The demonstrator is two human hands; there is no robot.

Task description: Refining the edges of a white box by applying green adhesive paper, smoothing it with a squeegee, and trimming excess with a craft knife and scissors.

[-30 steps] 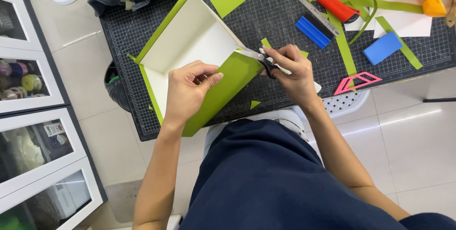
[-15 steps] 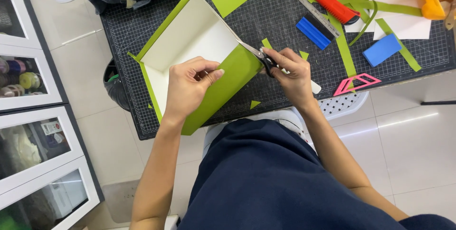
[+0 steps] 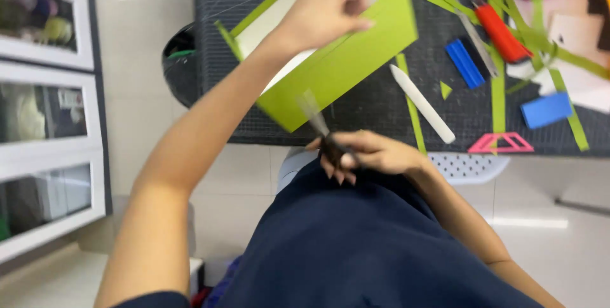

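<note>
White bone folder (image 3: 422, 104), blue blocks (image 3: 464, 63), pink triangle (image 3: 501, 143) on dark mat (image 3: 381, 101)

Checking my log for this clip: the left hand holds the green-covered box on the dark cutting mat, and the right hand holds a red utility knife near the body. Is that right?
Not quite. In the head view the right hand holds a dark-handled cutting tool, not the red knife, which lies untouched on the mat. The left hand does hold the green-covered box there.

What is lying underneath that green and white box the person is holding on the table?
Under the green box lies the dark gridded cutting mat, showing around its edges. The left hand rests on the box. Whatever lies directly beneath the box is covered and cannot be seen.
</note>
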